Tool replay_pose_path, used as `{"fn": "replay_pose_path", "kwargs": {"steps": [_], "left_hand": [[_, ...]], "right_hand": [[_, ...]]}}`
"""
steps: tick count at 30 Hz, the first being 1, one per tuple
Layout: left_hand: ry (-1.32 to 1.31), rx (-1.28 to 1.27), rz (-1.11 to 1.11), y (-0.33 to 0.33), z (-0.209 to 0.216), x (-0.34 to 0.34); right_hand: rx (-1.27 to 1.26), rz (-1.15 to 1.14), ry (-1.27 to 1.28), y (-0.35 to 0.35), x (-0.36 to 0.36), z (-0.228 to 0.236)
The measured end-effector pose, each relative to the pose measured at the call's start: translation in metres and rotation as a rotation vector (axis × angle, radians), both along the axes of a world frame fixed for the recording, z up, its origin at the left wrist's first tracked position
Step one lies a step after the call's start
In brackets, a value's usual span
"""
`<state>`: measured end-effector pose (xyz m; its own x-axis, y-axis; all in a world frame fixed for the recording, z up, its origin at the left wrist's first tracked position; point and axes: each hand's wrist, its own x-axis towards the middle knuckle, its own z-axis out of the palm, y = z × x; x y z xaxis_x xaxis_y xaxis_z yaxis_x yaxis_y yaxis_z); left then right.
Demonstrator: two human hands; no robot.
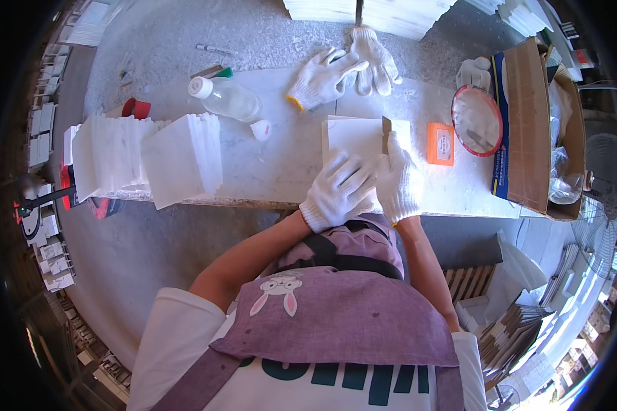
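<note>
White square panels (pixel 349 133), looking like tiles, lie stacked at the table's front edge before me. My left hand (pixel 337 190), in a white knitted glove, rests flat on the top panel with its fingers stretched out. Close beside it, my right hand (pixel 399 179), gloved the same way, closes on a thin brownish flat strip (pixel 386 130). The strip stands up past my fingers over the panel; its lower part is hidden, so its kind is unclear. To the right of that hand lies an orange box (pixel 441 144) with a pale label.
Upright white panels (pixel 185 157) stand at the left. Behind are a clear bottle (pixel 230 99), a red cup (pixel 136 108) and spare gloves (pixel 329 77). At the right sit a red-rimmed bowl (pixel 474 116) of pale material and an open cardboard box (pixel 531 130). More panels (pixel 384 15) stand far back.
</note>
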<state>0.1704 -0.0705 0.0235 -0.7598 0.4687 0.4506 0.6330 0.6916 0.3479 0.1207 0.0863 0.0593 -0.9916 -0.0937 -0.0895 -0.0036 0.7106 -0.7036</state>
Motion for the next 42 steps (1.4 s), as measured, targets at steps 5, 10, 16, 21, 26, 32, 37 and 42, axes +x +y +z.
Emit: {"fn": "replay_pose_path", "kwargs": {"steps": [5, 10, 16, 21, 26, 32, 37, 42], "left_hand": [[-0.01, 0.048, -0.009, 0.0, 0.006, -0.003], [-0.046, 0.018, -0.005, 0.001, 0.003, -0.002], [-0.005, -0.018, -0.026, -0.005, -0.011, 0.003], [0.004, 0.017, -0.009, -0.002, -0.001, 0.001], [0.016, 0.027, -0.008, -0.001, 0.0, 0.0], [0.006, 0.05, -0.01, -0.003, -0.005, 0.002], [-0.016, 0.038, 0.01, 0.0, -0.003, 0.0], [-0.017, 0.052, 0.008, -0.003, 0.0, 0.002]], "right_hand": [[0.011, 0.001, 0.042, -0.006, -0.005, 0.003], [-0.045, -0.035, 0.001, 0.0, -0.001, 0.009], [-0.023, 0.018, -0.034, -0.02, -0.018, 0.006], [-0.178, 0.002, -0.057, -0.011, -0.014, 0.018], [-0.017, -0.029, -0.032, 0.001, -0.004, 0.012], [-0.016, 0.072, -0.033, -0.004, -0.017, 0.02], [-0.009, 0.062, -0.051, 0.004, -0.008, 0.012], [-0.039, 0.225, 0.057, -0.017, -0.023, 0.005]]}}
